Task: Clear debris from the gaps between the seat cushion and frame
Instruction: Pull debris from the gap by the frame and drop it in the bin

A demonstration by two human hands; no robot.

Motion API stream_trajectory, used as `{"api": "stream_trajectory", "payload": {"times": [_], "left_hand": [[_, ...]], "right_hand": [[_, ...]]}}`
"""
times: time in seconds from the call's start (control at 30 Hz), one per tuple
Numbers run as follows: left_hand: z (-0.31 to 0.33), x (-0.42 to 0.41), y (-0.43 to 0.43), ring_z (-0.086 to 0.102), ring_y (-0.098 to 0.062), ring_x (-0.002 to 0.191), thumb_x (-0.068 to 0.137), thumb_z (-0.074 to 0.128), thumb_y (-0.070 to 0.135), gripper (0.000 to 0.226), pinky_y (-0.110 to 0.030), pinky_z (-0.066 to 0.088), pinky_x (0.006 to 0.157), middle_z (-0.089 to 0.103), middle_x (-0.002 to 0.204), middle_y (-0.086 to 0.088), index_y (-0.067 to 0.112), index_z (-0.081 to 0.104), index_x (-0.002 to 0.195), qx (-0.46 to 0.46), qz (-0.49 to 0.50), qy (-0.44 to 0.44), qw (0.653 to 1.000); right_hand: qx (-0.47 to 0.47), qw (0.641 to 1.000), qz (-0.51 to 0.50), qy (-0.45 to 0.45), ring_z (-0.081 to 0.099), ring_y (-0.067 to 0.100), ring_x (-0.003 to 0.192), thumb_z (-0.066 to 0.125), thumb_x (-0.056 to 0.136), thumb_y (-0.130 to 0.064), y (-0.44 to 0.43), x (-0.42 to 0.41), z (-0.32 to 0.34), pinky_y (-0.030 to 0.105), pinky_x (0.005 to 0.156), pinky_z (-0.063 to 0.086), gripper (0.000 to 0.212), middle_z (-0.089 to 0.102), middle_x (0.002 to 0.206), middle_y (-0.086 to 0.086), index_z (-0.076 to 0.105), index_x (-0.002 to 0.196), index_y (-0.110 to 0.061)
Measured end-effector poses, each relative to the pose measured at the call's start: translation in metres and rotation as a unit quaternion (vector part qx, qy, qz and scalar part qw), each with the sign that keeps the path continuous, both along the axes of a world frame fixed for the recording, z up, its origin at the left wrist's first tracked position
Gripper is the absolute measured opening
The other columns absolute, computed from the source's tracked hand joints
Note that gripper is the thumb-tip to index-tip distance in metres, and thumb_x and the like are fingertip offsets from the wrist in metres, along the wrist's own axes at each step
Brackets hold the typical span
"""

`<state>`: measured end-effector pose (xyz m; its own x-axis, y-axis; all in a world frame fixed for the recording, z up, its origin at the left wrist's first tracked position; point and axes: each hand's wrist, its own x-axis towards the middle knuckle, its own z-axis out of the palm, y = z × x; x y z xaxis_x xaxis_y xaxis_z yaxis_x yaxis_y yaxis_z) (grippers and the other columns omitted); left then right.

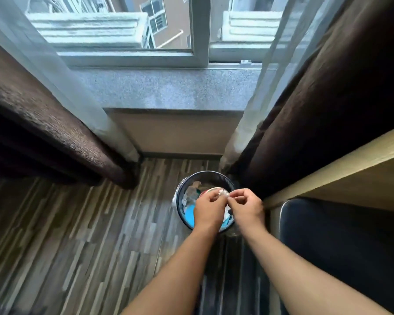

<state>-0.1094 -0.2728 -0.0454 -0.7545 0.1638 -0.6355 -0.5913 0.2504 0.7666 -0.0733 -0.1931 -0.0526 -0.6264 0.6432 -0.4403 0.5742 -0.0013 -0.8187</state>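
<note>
Both hands (pixel 228 206) pinch white debris (pixel 223 193) above bin (pixel 182 196).

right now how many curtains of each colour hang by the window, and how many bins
dark brown curtains: 2
sheer white curtains: 2
bins: 1
total: 5

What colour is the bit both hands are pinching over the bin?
White, a small crumpled scrap, seen in the head view.

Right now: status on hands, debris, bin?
Left hand and right hand together, pinch grip on a small white debris wad. Held over the open trash bin, not dropped. Nothing in the way.
</note>
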Motion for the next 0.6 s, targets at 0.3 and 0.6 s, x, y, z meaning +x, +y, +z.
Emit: {"api": "stream_trajectory", "payload": {"times": [0.3, 0.6], "left_hand": [[-0.030, -0.010, 0.007, 0.063, -0.018, 0.104, 0.088, 0.055, 0.016, 0.022, -0.041, 0.052, 0.095, 0.068, 0.104, 0.005, 0.022, 0.068, 0.105, -0.010, -0.040, -0.050, 0.998], [-0.042, -0.012, 0.007, 0.051, -0.019, 0.121, 0.089, 0.053, 0.015, 0.050, -0.031, 0.042, 0.101, 0.054, 0.135, -0.002, 0.020, 0.045, 0.138, -0.055, -0.044, -0.028, 0.997]], "right_hand": [[-0.006, 0.998, -0.030, -0.056, 0.062, 0.012, 0.069, 0.064, 0.081, -0.011, 0.000, -0.011, -0.026, 0.020, 0.056, 0.047, 0.012, 0.064, 0.071, -0.005, 0.061, 0.074, -0.020], [-0.016, 0.997, -0.011, -0.070, 0.063, 0.015, 0.076, 0.062, 0.083, -0.011, 0.009, -0.012, -0.031, 0.014, 0.052, 0.041, 0.016, 0.067, 0.087, 0.000, 0.065, 0.097, -0.019]]}}
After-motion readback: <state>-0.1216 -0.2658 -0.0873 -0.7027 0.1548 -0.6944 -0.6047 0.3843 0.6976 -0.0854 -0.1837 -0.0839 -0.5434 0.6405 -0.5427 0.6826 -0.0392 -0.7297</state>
